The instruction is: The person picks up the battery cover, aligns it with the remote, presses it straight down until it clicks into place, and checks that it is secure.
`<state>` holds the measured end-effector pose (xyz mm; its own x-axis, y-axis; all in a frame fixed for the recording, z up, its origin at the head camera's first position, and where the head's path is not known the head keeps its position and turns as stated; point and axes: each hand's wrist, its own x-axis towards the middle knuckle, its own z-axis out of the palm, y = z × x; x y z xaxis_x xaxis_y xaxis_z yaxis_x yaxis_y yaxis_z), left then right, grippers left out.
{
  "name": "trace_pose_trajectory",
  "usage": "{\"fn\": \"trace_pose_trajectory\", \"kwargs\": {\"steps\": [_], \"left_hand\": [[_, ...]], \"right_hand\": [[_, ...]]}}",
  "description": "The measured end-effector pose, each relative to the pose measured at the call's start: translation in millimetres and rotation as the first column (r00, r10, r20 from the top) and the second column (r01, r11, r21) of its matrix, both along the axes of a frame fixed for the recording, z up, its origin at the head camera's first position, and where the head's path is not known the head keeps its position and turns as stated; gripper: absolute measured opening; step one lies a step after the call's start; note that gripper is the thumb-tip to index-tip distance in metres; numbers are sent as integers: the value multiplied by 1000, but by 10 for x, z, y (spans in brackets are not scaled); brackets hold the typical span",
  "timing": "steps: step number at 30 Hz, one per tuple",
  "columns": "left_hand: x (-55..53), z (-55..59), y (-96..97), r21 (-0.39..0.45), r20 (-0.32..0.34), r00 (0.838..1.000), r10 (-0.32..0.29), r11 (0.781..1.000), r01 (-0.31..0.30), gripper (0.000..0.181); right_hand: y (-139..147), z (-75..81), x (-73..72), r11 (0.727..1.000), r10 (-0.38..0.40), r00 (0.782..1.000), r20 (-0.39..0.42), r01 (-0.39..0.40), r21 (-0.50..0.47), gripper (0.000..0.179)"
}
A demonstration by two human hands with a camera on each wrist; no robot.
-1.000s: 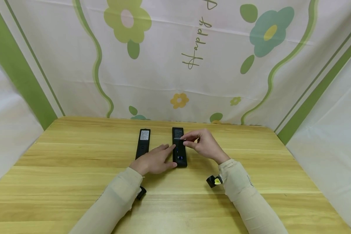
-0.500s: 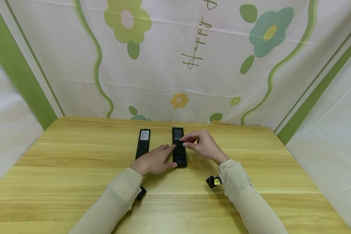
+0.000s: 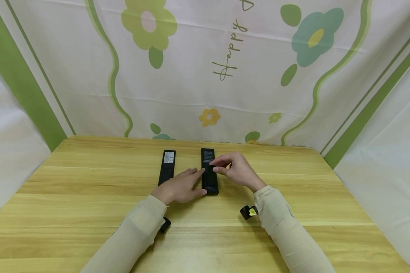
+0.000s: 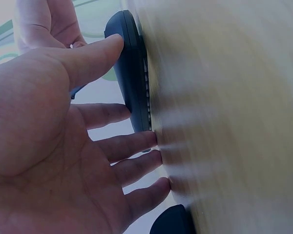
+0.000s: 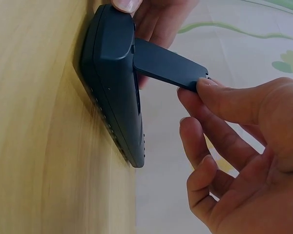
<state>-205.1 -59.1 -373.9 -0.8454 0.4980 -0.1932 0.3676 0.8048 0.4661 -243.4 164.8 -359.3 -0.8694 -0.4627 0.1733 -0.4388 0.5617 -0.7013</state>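
Note:
A black remote control (image 3: 208,154) lies back side up on the table. My right hand (image 3: 238,171) pinches one end of its battery cover (image 5: 170,64) between thumb and forefinger. In the right wrist view that cover stands tilted up from the remote, its other end meeting the remote's near end. My left hand (image 3: 180,187) reaches in from the left with fingers extended, its thumb and forefinger touching the remote's side. The left wrist view shows the other fingertips (image 4: 162,185) resting on the table. The battery compartment's inside is hidden by the cover.
A second black remote (image 3: 166,170) with a white label lies to the left, its lower end hidden behind my left hand. The wooden table (image 3: 205,242) ends at a flower-printed cloth (image 3: 188,83) at the back.
The battery cover has swung lower over the remote, and the blue seen in the compartment earlier is now hidden. My right hand shifted slightly; my left hand stayed put.

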Motion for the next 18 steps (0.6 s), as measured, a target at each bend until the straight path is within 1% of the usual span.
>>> {"fn": "trace_pose_trajectory", "kwargs": {"steps": [18], "left_hand": [[-7,-12,1,-10,0,1000,1,1000,-1,75]], "right_hand": [[-5,12,14,1000,-16,1000,17,16,5,15]]}}
